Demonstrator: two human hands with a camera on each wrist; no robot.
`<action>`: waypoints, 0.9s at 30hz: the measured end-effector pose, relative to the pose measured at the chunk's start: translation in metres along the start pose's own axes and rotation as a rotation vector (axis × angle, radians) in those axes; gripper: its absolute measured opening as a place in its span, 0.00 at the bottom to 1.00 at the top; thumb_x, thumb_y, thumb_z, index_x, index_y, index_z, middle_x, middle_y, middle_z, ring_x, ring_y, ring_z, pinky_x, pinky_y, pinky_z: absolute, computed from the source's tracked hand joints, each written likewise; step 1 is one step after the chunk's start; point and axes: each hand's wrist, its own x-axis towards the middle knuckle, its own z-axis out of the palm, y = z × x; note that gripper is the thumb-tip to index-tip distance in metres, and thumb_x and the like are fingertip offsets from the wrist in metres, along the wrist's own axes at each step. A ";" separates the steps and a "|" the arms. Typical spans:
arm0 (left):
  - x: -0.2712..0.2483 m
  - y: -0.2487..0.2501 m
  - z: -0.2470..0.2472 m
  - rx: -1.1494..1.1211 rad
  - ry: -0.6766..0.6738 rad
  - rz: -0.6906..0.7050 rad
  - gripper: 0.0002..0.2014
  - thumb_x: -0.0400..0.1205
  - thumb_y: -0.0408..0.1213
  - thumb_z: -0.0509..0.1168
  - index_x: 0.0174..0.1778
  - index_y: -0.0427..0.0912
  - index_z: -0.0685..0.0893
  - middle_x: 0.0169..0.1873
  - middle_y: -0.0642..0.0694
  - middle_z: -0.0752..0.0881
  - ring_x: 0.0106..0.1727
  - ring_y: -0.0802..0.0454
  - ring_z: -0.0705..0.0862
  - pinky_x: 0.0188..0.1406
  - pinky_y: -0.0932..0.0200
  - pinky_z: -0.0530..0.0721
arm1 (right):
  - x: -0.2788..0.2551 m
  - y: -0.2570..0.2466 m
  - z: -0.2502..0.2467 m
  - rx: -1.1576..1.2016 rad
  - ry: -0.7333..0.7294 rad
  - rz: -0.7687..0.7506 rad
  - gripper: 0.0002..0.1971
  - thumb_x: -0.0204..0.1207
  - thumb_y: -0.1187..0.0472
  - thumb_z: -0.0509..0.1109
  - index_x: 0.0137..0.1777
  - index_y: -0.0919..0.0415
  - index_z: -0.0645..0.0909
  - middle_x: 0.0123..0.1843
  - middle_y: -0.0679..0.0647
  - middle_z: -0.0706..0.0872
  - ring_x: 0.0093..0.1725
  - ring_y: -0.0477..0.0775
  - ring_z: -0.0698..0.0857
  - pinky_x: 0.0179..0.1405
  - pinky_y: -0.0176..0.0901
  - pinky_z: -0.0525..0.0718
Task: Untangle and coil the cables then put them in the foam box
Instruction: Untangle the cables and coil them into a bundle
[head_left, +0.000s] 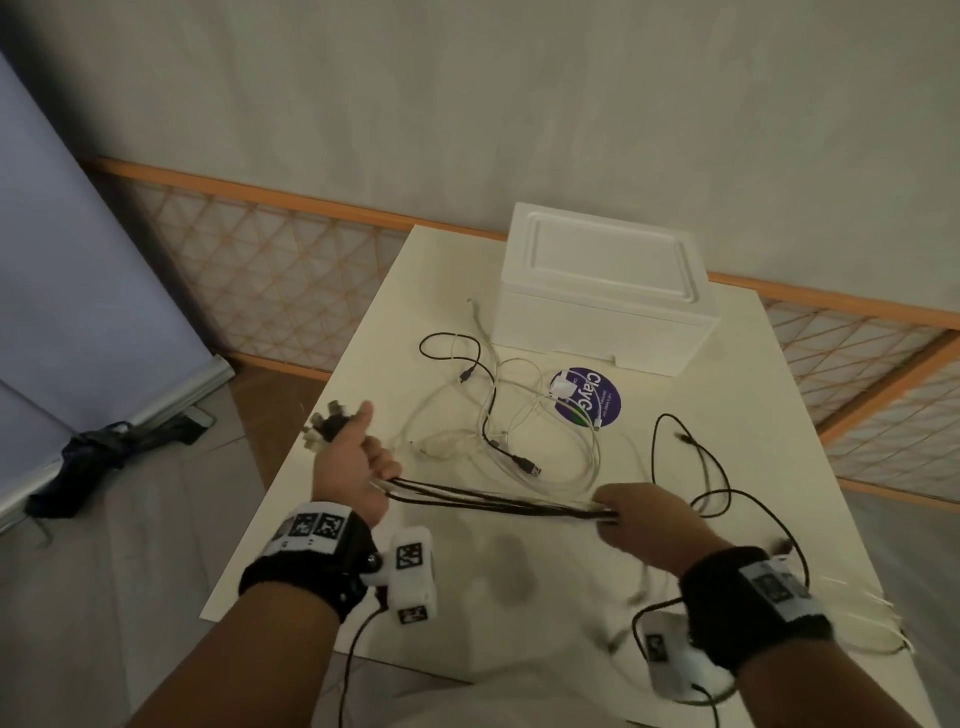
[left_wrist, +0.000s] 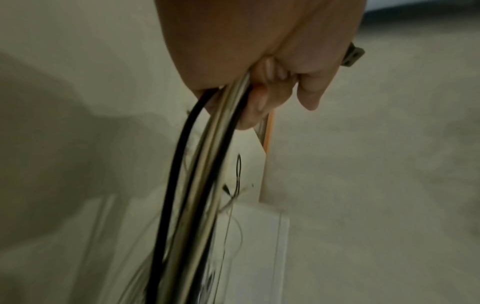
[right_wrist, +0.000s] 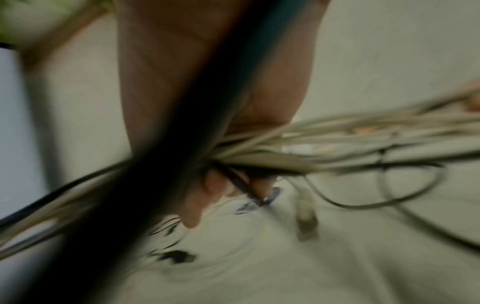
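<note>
A bundle of black and white cables (head_left: 498, 503) stretches taut between the two hands above the near part of the desk (head_left: 737, 519). The left hand (head_left: 353, 462) is clenched around one end of it near the desk's left edge, with a cluster of plugs (head_left: 327, 421) sticking out past the thumb. The right hand (head_left: 649, 525) grips the other end toward the near right, fingers curled round the strands; loose lengths trail behind it to the near right corner. More cables (head_left: 498, 415) lie tangled in the desk's middle, partly over a round purple sticker (head_left: 589, 397). The white foam box (head_left: 608, 296) sits at the far edge, its lid on, well apart from both hands.
</note>
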 end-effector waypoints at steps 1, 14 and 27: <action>0.005 0.003 -0.007 0.000 0.038 0.005 0.24 0.81 0.42 0.69 0.26 0.48 0.61 0.16 0.54 0.58 0.15 0.56 0.55 0.14 0.66 0.57 | -0.005 0.016 -0.001 -0.001 -0.004 0.048 0.06 0.70 0.51 0.64 0.45 0.48 0.76 0.41 0.45 0.82 0.50 0.52 0.84 0.41 0.43 0.77; 0.025 -0.012 -0.028 0.053 0.294 0.066 0.21 0.81 0.44 0.69 0.28 0.47 0.65 0.22 0.51 0.57 0.19 0.54 0.55 0.17 0.63 0.57 | -0.039 0.139 -0.024 -0.340 -0.048 0.333 0.15 0.68 0.39 0.65 0.51 0.42 0.75 0.48 0.39 0.83 0.53 0.45 0.83 0.50 0.43 0.77; -0.026 -0.057 0.050 0.038 -0.101 -0.047 0.18 0.85 0.40 0.62 0.28 0.44 0.69 0.18 0.51 0.70 0.21 0.55 0.70 0.33 0.58 0.75 | 0.010 -0.067 -0.043 0.137 0.018 -0.432 0.36 0.77 0.44 0.68 0.81 0.53 0.61 0.79 0.52 0.68 0.77 0.53 0.66 0.74 0.42 0.61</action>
